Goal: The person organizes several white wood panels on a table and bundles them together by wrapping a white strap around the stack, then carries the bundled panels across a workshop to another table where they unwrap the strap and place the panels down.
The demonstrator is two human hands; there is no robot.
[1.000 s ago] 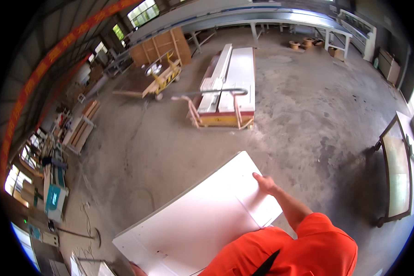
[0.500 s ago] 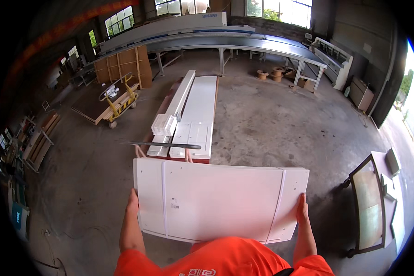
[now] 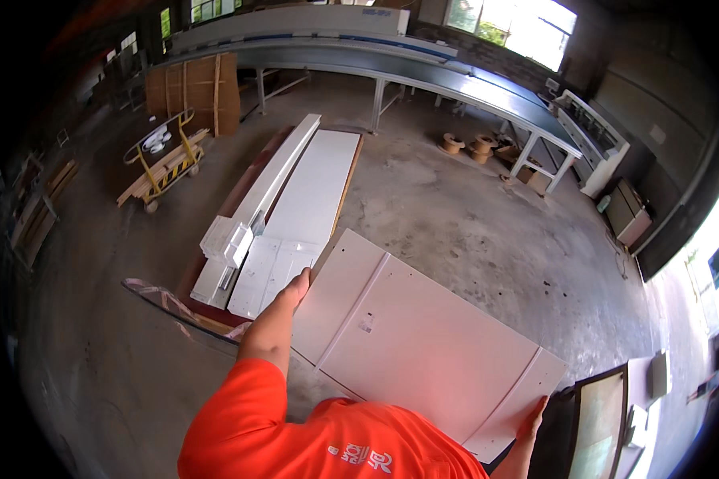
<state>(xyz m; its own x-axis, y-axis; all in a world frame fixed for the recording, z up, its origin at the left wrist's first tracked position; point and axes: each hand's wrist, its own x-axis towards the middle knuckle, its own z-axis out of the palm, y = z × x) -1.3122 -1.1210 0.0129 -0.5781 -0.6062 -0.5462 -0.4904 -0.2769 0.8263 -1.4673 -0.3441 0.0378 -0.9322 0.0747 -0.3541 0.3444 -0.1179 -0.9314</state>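
Note:
A flat, rectangular strapped white panel bundle (image 3: pixel 431 327) is tilted in front of my body, its far left corner raised towards the floor stack. Two pale straps cross it, and a small label sits near the left strap. My left hand (image 3: pixel 298 287) grips its left edge, the arm stretched forward. At the opposite edge, low on the right, my right hand (image 3: pixel 534 419) is closed round the side. The panel hides some of the fingers of both hands. Beyond my left hand, long white panels (image 3: pixel 311 180) lie on the floor stack with a small white bundle (image 3: pixel 228 239).
A wheeled rack (image 3: pixel 599 423) stands close on my right. A yellow trolley (image 3: pixel 164 172) with boards is at the far left. A long machine table (image 3: pixel 319 65) spans the back, with brown spools (image 3: pixel 481 148) under it. A thin dark-edged strip (image 3: pixel 176 307) shows left of the stack.
The panel bundle has swung clockwise and to the right, its right end now lower and nearer the rack. My left arm reaches further forward. The view has turned as well.

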